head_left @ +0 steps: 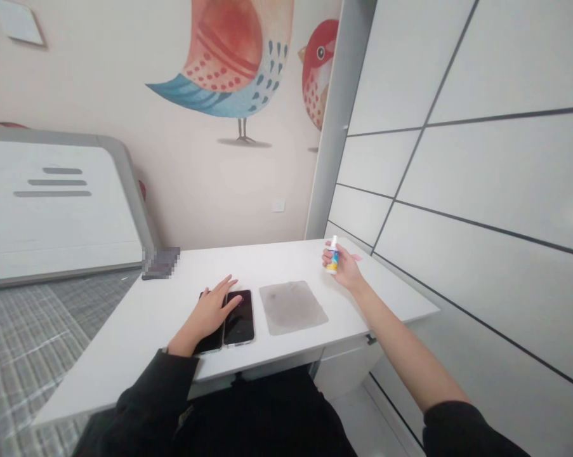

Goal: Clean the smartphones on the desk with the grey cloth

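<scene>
Two dark-screened phones lie side by side near the desk's front edge. My left hand [212, 310] rests over them with its fingers spread, covering much of the left phone [210, 341] and the upper part of the right phone [239, 324]. A grey cloth [293, 307] lies flat just right of the phones. Farther right, my right hand [347, 266] is closed around a small spray bottle [334, 257], white with a blue and yellow label, held upright. Whether the bottle touches the desk I cannot tell.
The white desk [172, 374] reaches to the wall. A blurred dark item [160, 263] sits at its far left corner. Something small and pink [357, 257] shows behind my right hand. White panels [481, 190] rise on the right, and a grey-white board [62, 209] stands at left.
</scene>
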### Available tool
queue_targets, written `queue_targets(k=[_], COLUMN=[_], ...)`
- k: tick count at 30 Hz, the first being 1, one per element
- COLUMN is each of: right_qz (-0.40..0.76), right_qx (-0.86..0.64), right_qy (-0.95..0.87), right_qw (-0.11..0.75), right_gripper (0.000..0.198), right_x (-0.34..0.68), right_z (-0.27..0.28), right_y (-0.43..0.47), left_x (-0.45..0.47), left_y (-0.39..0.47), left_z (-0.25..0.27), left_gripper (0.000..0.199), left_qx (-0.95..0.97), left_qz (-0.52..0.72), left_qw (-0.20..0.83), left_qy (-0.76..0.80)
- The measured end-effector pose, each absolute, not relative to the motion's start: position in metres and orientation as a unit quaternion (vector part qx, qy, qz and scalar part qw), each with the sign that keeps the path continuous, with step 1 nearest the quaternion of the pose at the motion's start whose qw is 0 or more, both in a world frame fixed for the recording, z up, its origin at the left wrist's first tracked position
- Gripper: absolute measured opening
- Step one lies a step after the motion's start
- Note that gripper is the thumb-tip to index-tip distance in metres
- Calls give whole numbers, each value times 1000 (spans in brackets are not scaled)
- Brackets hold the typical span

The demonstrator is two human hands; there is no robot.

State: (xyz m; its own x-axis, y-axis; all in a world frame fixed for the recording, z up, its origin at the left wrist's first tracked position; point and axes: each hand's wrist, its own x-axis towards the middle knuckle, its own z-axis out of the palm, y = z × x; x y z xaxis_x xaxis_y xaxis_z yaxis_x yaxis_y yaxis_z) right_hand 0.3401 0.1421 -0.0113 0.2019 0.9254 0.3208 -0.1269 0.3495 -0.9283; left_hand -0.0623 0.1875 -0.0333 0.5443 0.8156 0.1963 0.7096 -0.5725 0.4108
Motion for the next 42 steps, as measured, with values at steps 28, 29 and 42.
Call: queue_targets(k=[28,29,42], right_qz=[141,138,130], right_qx=[-536,-537,-563], right_qy=[-813,-814,-787], right_qw=[180,175,216], right_gripper=[41,39,50], right_x=[298,298,311], right_z=[-22,-21,-30], right_y=[84,85,94], left_x=[-62,-63,-65], left_y=[194,194,199], left_z=[-45,-45,-48], left_gripper=[57,57,52], left_qx=[872,872,865], left_qz=[213,214,233], left_qw=[139,138,127], left_qy=[417,418,425])
